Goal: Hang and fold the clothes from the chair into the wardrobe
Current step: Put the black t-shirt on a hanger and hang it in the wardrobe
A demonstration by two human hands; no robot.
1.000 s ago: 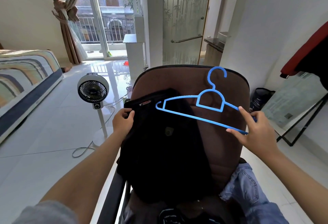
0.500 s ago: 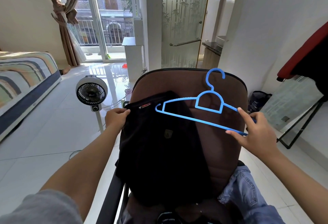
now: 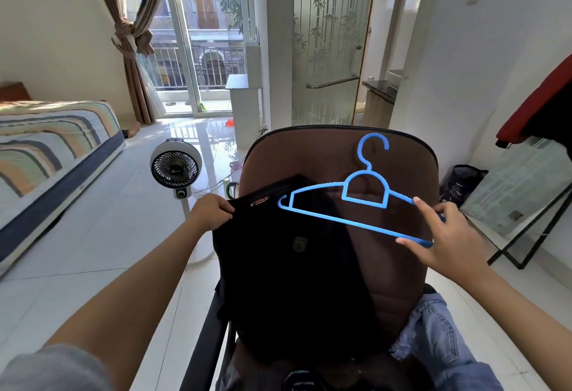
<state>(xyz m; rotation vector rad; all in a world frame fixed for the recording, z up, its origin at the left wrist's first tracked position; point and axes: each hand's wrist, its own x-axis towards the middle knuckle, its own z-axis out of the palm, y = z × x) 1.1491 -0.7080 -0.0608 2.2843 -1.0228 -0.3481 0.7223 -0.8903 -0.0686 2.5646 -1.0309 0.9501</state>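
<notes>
A black garment (image 3: pixel 288 279) drapes over the back of a brown chair (image 3: pixel 399 266). My left hand (image 3: pixel 210 212) grips its top left corner and pulls it out past the chair's left side. My right hand (image 3: pixel 445 239) holds the right end of a blue plastic hanger (image 3: pixel 349 201) between thumb and fingers, in front of the chair back, its left tip over the garment's top edge. A blue denim piece (image 3: pixel 439 347) lies on the seat at lower right, with more dark clothes beside it.
A small standing fan (image 3: pixel 175 169) is on the tiled floor left of the chair, its cable trailing. A striped bed (image 3: pixel 52 143) is at far left. A leaning mirror frame (image 3: pixel 526 205) and a dark bag (image 3: pixel 461 183) stand at right. Red and black clothes (image 3: pixel 541 112) hang at upper right.
My left hand has pulled the garment's corner further left, off the chair's edge. The hanger and my right hand have stayed nearly where they were.
</notes>
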